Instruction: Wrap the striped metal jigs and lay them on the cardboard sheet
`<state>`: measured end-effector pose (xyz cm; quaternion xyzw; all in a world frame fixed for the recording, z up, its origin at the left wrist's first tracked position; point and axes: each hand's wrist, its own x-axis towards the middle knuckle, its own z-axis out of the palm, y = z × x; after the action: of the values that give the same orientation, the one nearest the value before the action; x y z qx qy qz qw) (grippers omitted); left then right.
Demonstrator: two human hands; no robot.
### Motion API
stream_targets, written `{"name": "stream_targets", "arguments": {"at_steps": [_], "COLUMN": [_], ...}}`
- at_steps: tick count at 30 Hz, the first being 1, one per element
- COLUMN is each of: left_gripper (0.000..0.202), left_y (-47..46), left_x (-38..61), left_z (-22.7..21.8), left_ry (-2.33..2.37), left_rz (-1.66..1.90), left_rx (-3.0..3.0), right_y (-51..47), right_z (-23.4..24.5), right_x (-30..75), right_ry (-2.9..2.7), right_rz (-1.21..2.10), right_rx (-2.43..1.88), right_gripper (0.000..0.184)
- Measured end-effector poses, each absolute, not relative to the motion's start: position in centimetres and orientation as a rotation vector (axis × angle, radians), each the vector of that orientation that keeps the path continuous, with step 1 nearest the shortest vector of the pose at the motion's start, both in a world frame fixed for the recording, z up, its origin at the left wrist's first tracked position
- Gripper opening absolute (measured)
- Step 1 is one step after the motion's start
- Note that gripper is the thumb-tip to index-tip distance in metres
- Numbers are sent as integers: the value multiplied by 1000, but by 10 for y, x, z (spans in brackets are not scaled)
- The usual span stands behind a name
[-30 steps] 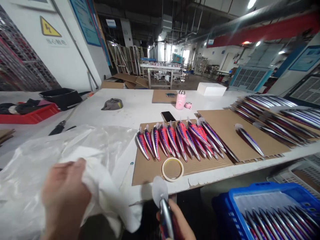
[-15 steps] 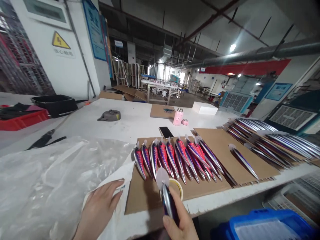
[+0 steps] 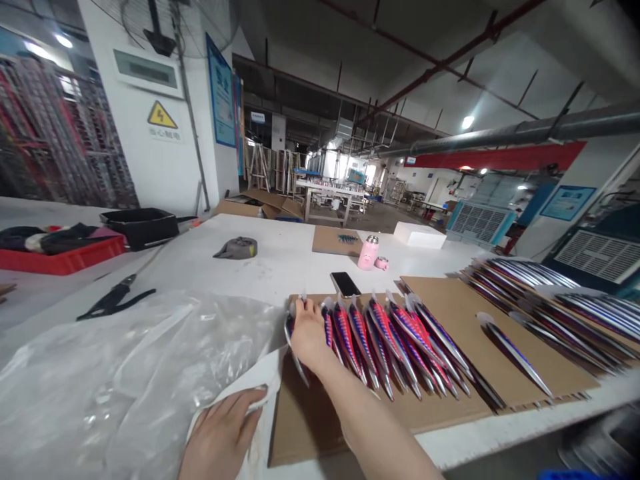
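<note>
My right hand reaches to the left end of a row of red, purple and silver fishing lures lying on a brown cardboard sheet. Its fingers curl over the leftmost lure, whose pointed tail sticks out below the palm. My left hand lies flat with fingers spread on a white cloth at the near table edge, beside a crumpled clear plastic sheet. My right forearm hides the cardboard's front part.
A second cardboard holds a single lure; stacked lures lie at the right. A phone, pink bottle, grey cap, scissors, red tray, black tray and white box are on the white table.
My right hand carried a lure from the near edge up to the left end of the row. My left hand let go of the bunched cloth and flattened on it. The view tilted upward.
</note>
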<state>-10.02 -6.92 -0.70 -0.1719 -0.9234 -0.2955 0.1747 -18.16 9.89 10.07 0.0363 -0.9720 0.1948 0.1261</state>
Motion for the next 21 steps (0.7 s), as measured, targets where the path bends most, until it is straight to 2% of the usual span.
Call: {"name": "stream_targets", "arguments": {"at_steps": [5,9,13,17,21], "left_gripper": [26,26,23,18,22], "left_y": [-70,-73,-73,-61,-30], "left_x": [-99,-96,-91,-78,-44], "left_z": [-4,3,14,29,40], "left_ry": [-2629,-2551,-2416,-2283,-2267], "left_rz": [-872,-1038,-1116,-1034,-948], "left_rx": [-490,-417,-327,-558,-777], "right_y": [112,155,203,227,225], "right_z": [110,112,77,34,27], "right_x": [-174,-113,-32,14,28], "right_ry": [-2805,-2730,-2666,-2746,-2663], "right_rz": [543,592,796,784,891], "right_rx": [229,384,472,388,306], "right_gripper": [36,36,32,30,26]}}
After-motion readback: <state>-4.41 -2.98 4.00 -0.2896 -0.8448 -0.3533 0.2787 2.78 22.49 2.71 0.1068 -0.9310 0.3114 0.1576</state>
